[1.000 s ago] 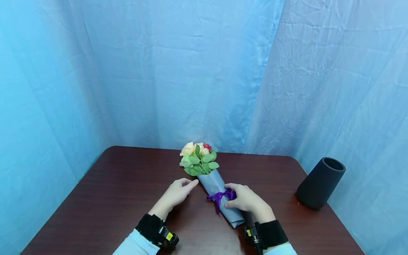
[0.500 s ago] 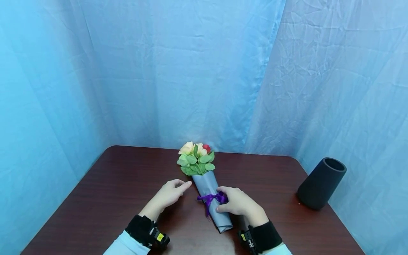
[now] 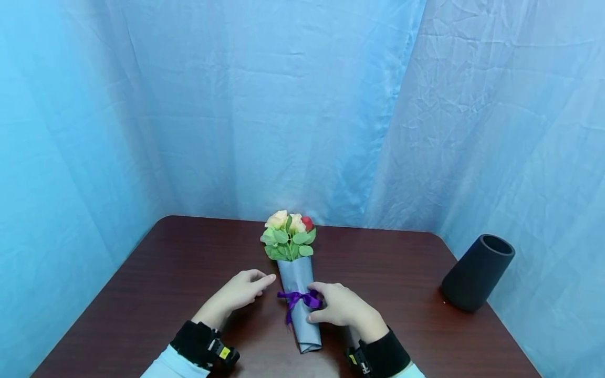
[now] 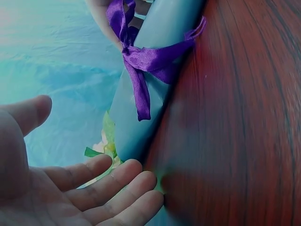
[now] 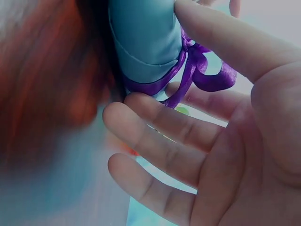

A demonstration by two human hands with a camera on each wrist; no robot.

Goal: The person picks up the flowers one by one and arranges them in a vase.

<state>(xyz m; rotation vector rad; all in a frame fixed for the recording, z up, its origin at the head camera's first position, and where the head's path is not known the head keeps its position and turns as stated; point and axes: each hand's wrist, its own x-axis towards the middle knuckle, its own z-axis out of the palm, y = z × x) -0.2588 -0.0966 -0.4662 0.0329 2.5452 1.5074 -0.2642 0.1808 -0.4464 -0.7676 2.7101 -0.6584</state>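
A bouquet with cream and red flowers and green leaves (image 3: 285,236) lies on the table in blue-grey wrapping (image 3: 302,275). A purple ribbon (image 3: 295,299) is tied round it in a bow. My right hand (image 3: 342,310) is against the bouquet's right side; in the right wrist view its thumb touches the wrapping (image 5: 146,37) and its fingers lie loosely extended by the ribbon (image 5: 150,88). Left of the bouquet, my left hand (image 3: 238,291) holds nothing. Its fingers (image 4: 117,183) are extended near the flower end in the left wrist view, apparently apart from the wrapping.
A black tapered vase (image 3: 475,275) stands near the table's right edge. The dark brown tabletop (image 3: 189,252) extends round the bouquet. Light blue cloth (image 3: 283,105) hangs behind the table and along both sides.
The bouquet's lower end has swung left with my right hand beside it, so it now lies almost straight away from me. My left hand has shifted left and slightly nearer.
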